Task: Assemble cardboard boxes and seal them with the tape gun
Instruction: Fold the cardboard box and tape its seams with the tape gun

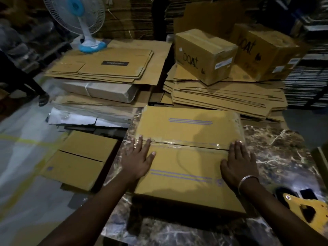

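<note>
the box (188, 157) filled the middle of the marbled table (276, 148), both hands flat on its taped top, left hand (136, 162) at one end, right hand (238, 163) at the other. bare marble lay open to the right of it, right up to the yellow tape gun (308, 210) parked at the near right edge. straight behind, stacked flat cartons (221, 98) walled off the far side, two sealed boxes (204, 54) sitting on top. left of the table another box (78, 158) sat lower, perhaps on the floor. beyond it, more flat sheets (106, 68) and a fan (83, 22) blocked that corner.
</note>
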Action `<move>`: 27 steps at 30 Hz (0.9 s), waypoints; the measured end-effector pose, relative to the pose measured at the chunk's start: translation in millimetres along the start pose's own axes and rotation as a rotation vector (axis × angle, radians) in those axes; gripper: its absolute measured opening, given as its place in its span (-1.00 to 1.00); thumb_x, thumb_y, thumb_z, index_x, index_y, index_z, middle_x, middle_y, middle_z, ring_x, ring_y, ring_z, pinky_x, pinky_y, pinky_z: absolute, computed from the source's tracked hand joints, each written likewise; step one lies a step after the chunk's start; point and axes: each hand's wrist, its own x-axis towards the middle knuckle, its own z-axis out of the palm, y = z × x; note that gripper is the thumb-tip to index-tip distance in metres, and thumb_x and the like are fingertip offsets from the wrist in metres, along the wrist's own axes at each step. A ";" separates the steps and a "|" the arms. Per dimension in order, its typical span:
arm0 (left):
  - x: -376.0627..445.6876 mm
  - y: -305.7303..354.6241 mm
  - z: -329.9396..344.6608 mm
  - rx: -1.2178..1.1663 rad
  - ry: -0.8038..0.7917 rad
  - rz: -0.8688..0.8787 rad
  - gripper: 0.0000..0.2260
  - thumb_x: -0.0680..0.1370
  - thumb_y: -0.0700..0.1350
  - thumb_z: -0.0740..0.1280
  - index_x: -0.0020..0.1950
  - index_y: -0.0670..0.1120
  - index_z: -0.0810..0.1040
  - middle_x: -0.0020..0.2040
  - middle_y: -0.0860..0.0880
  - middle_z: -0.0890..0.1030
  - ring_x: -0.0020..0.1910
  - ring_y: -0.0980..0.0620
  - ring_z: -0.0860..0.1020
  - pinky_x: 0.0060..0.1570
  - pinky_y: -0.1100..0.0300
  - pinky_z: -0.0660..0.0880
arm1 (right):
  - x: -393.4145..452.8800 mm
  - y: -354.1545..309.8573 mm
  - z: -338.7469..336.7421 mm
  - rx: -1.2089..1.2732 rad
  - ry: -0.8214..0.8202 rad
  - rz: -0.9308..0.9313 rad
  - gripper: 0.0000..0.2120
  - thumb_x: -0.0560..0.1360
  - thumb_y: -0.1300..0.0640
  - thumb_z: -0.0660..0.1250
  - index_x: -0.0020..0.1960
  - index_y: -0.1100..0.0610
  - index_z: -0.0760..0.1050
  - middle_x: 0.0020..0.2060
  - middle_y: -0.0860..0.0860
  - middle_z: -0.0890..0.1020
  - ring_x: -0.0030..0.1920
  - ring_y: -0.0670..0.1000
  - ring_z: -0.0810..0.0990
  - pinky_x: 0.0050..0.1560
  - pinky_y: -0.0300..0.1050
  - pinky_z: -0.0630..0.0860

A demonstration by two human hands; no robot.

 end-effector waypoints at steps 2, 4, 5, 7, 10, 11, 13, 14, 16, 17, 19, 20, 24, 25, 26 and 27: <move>3.5 0.9 4.3 0.009 -0.005 -0.015 -0.35 0.53 0.43 -0.26 0.60 0.27 -0.20 0.62 0.10 -0.25 0.61 -0.10 -0.20 0.52 -0.24 -0.09 | -2.0 -19.8 1.8 0.044 0.011 0.085 -0.28 0.64 -0.16 -0.08 0.63 0.23 -0.20 0.62 0.15 -0.19 0.61 0.12 -0.22 0.58 0.15 -0.12; 5.3 1.7 5.3 -0.012 -0.012 -0.011 -0.39 0.60 0.37 -0.16 0.61 0.24 -0.21 0.62 0.09 -0.26 0.61 -0.09 -0.23 0.51 -0.24 -0.15 | -6.3 -47.1 2.5 0.094 0.019 0.145 -0.23 0.63 -0.21 -0.05 0.61 0.29 -0.16 0.61 0.22 -0.15 0.61 0.18 -0.19 0.57 0.17 -0.08; 5.1 1.3 5.4 -0.026 -0.018 -0.003 -0.39 0.62 0.35 -0.13 0.61 0.20 -0.22 0.62 0.08 -0.27 0.61 -0.09 -0.24 0.51 -0.23 -0.16 | -9.2 -62.8 2.7 0.117 0.017 0.156 -0.20 0.63 -0.23 -0.03 0.61 0.31 -0.15 0.60 0.25 -0.13 0.61 0.20 -0.17 0.56 0.17 -0.06; 4.0 -0.3 6.7 -0.051 -0.010 -0.001 -0.33 0.62 0.34 -0.11 0.63 0.09 -0.25 0.62 0.08 -0.26 0.60 -0.07 -0.26 0.52 -0.20 -0.17 | -14.7 -95.7 6.4 0.149 0.019 0.131 -0.18 0.62 -0.25 -0.01 0.60 0.32 -0.13 0.60 0.27 -0.11 0.61 0.21 -0.15 0.55 0.17 -0.04; 4.1 -3.4 7.0 -0.058 -0.002 0.024 -0.29 0.63 0.33 -0.09 0.64 -0.01 -0.23 0.63 0.04 -0.24 0.61 -0.09 -0.25 0.54 -0.15 -0.17 | -19.6 -139.3 12.9 0.164 0.036 0.075 -0.18 0.62 -0.23 0.01 0.60 0.33 -0.14 0.60 0.26 -0.10 0.61 0.20 -0.13 0.55 0.14 -0.02; 5.0 -5.1 5.9 -0.057 -0.017 0.040 -0.30 0.63 0.33 -0.09 0.64 -0.02 -0.21 0.63 0.04 -0.24 0.61 -0.10 -0.24 0.54 -0.13 -0.18 | -20.1 -149.6 13.0 0.169 0.041 0.074 -0.19 0.62 -0.22 0.01 0.60 0.32 -0.14 0.61 0.25 -0.09 0.61 0.19 -0.12 0.55 0.14 -0.01; 7.1 -9.0 4.1 -0.063 -0.050 0.064 -0.29 0.62 0.35 -0.10 0.64 0.00 -0.20 0.63 0.05 -0.25 0.60 -0.10 -0.26 0.54 -0.13 -0.18 | -21.1 -162.3 12.0 0.186 0.056 0.073 -0.21 0.61 -0.20 0.01 0.61 0.30 -0.13 0.61 0.23 -0.08 0.62 0.17 -0.12 0.56 0.15 0.00; 7.9 -10.7 3.4 -0.066 -0.061 0.074 -0.28 0.61 0.36 -0.10 0.64 0.02 -0.20 0.63 0.07 -0.25 0.60 -0.09 -0.27 0.55 -0.13 -0.16 | -21.5 -166.4 12.3 0.186 0.062 0.054 -0.23 0.62 -0.20 0.00 0.61 0.27 -0.13 0.62 0.20 -0.09 0.62 0.15 -0.12 0.56 0.16 -0.01; 8.3 -13.3 2.7 -0.078 -0.081 0.086 -0.27 0.60 0.38 -0.11 0.64 0.04 -0.22 0.62 0.10 -0.27 0.60 -0.06 -0.29 0.55 -0.15 -0.16 | -24.3 -176.4 14.0 0.143 0.049 -0.058 -0.28 0.62 -0.20 -0.07 0.63 0.16 -0.15 0.63 0.14 -0.12 0.62 0.10 -0.13 0.55 0.15 -0.04; 7.9 -14.1 2.2 -0.083 -0.089 0.095 -0.27 0.59 0.39 -0.12 0.64 0.05 -0.22 0.62 0.11 -0.27 0.59 -0.05 -0.30 0.54 -0.15 -0.17 | -25.7 -183.5 14.9 0.120 0.028 -0.120 -0.30 0.62 -0.20 -0.09 0.64 0.11 -0.17 0.63 0.12 -0.16 0.62 0.08 -0.15 0.55 0.14 -0.07; 6.7 -16.3 0.3 -0.085 -0.097 0.129 -0.26 0.56 0.39 -0.15 0.64 0.04 -0.21 0.62 0.11 -0.25 0.59 -0.04 -0.29 0.52 -0.18 -0.16 | -27.5 -198.5 14.9 0.123 -0.010 -0.133 -0.30 0.63 -0.22 -0.07 0.64 0.09 -0.18 0.62 0.10 -0.21 0.62 0.07 -0.19 0.56 0.15 -0.09; 5.9 -18.5 -0.8 -0.086 -0.097 0.152 -0.25 0.55 0.39 -0.17 0.64 0.03 -0.18 0.63 0.11 -0.22 0.60 -0.03 -0.27 0.52 -0.19 -0.13 | -27.2 -204.2 15.1 0.134 -0.009 -0.106 -0.29 0.63 -0.23 -0.06 0.64 0.09 -0.16 0.62 0.10 -0.22 0.62 0.07 -0.19 0.56 0.16 -0.09; 3.5 -34.5 0.0 -0.090 -0.040 0.235 -0.32 0.63 0.31 -0.01 0.65 0.00 -0.04 0.65 0.06 -0.04 0.62 -0.01 -0.16 0.53 -0.20 -0.07 | -30.1 -209.9 18.7 0.150 0.030 -0.067 -0.28 0.62 -0.26 -0.05 0.64 0.06 -0.15 0.62 0.08 -0.20 0.62 0.06 -0.18 0.56 0.16 -0.09; 1.1 -36.8 1.0 -0.093 -0.018 0.247 -0.36 0.65 0.27 0.01 0.65 -0.01 -0.01 0.65 0.04 -0.01 0.62 -0.02 -0.14 0.53 -0.18 -0.07 | -31.3 -209.3 19.6 0.157 0.035 -0.075 -0.30 0.62 -0.26 -0.05 0.64 0.01 -0.15 0.62 0.08 -0.20 0.62 0.06 -0.18 0.56 0.16 -0.09; -1.6 -37.8 2.6 -0.107 -0.004 0.255 -0.38 0.67 0.23 0.02 0.65 -0.03 0.01 0.65 0.03 0.01 0.62 -0.02 -0.13 0.54 -0.16 -0.07 | -32.3 -208.2 20.4 0.163 0.037 -0.083 -0.31 0.62 -0.27 -0.05 0.64 -0.04 -0.15 0.62 0.08 -0.20 0.62 0.07 -0.18 0.56 0.16 -0.10; -4.5 -38.1 4.8 -0.134 0.005 0.256 -0.40 0.68 0.20 0.03 0.65 -0.05 0.01 0.65 0.02 0.02 0.62 -0.01 -0.12 0.55 -0.14 -0.06 | -32.8 -207.8 20.4 0.168 0.036 -0.090 -0.32 0.61 -0.27 -0.05 0.64 -0.07 -0.16 0.62 0.07 -0.21 0.62 0.07 -0.18 0.56 0.16 -0.10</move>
